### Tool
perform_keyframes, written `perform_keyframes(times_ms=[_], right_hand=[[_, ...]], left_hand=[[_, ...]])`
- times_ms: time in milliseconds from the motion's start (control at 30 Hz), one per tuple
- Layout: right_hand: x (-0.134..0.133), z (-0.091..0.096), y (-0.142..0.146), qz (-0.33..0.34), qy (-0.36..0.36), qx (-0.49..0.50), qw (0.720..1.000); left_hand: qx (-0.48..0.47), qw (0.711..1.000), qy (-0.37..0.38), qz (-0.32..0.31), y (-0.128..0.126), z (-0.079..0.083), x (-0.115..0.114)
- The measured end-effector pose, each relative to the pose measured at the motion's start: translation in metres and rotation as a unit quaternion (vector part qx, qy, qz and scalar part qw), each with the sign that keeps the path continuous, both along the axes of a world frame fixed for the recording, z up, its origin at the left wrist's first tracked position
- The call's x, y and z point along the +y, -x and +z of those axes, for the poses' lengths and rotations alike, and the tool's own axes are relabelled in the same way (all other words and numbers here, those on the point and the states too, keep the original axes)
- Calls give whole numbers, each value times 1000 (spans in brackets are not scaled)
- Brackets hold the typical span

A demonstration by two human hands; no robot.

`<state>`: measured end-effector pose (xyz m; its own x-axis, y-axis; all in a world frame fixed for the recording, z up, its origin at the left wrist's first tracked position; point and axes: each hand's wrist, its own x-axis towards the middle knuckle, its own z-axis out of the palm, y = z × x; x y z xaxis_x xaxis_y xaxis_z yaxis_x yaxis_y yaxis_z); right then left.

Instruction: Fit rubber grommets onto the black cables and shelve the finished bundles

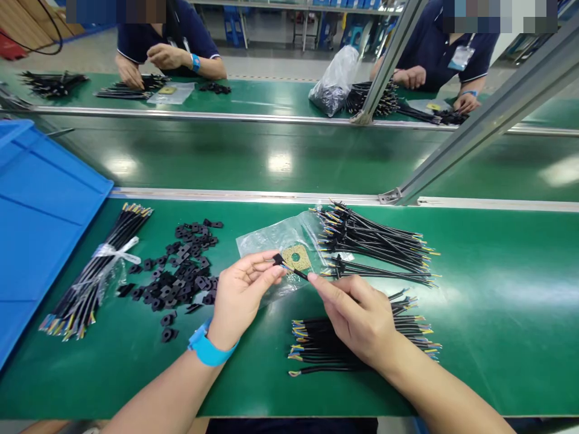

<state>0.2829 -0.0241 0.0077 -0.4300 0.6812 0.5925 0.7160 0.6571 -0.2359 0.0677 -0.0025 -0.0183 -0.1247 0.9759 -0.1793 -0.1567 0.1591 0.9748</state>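
Between thumb and fingers, my left hand (246, 280) pinches a small black rubber grommet (277, 259). My right hand (359, 313) grips a short black cable (300, 274), its stripped coloured wire ends pointing at the grommet. The wire tips meet or overlap the grommet; how far they go in I cannot tell. Beneath both hands lie a clear plastic bag (257, 241) and a yellowish square sponge (304, 258) with a round hole. A pile of loose black grommets (181, 280) is left of my left hand. Under my right hand runs a row of cut cables (316, 346).
Cables with grommets fitted (375, 238) lie behind my right hand. At left are a tied cable bundle (97, 265) and a blue bin (40, 199). A metal post (474, 114) slants up at right. Two co-workers (194, 36) sit across at another green bench.
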Motion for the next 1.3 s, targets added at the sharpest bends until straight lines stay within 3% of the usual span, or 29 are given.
perform_keyframes(times_ms=[400,533,767,967,1133,1300], right_hand=[[-4,-4,-8,27,-30,-79,996],[-4,-1,-6,12,-31,-51,998],[-4,3,4,-21,-24,-20,999],[-4,3,-4,4,-29,-8,1000],[-4,5,-10,27,-23,-16,999],[-1,8,-2,37,43,45,997]], left_hand=[[89,990,-95,46,-3,4,-11],[123,982,-134,42,-6,1,-16],[102,982,-147,53,-18,1,-25],[114,973,-198,-13,-9,1,-27],[181,943,-265,-86,0,6,-24],[194,923,-310,-123,2,10,-19]])
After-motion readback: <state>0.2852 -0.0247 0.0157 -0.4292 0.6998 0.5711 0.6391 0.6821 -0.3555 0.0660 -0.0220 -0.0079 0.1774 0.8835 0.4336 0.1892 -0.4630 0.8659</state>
